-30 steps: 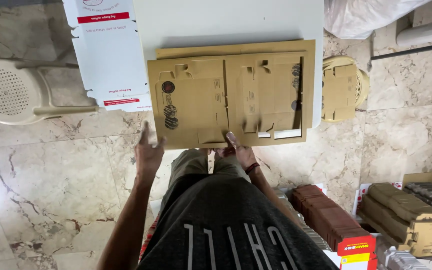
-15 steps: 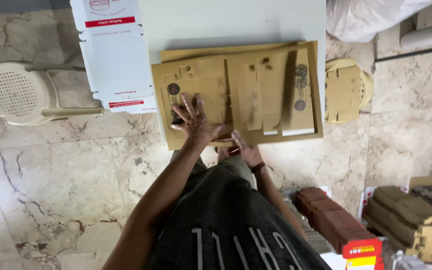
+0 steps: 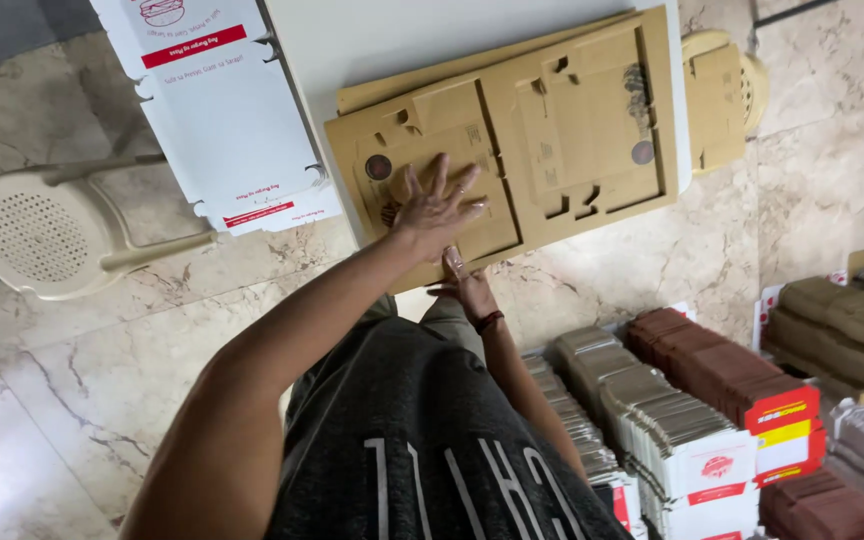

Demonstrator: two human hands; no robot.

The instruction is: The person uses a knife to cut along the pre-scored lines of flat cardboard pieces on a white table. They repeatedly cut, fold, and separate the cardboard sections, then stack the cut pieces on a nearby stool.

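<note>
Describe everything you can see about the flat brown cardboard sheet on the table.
The brown cardboard sheet is a flat, die-cut box blank, with slots, tabs and fold lines cut into it and a few dark round marks. It lies tilted on the white table, atop at least one similar sheet, its near edge overhanging the table. The left hand presses flat on its near-left panel, fingers spread. The right hand touches its near edge from below.

Soft, even daylight fills the scene with faint shadows, a pale sheen on the marble floor (image 3: pixel 72 400), and slight wide-angle stretching toward the edges.
</note>
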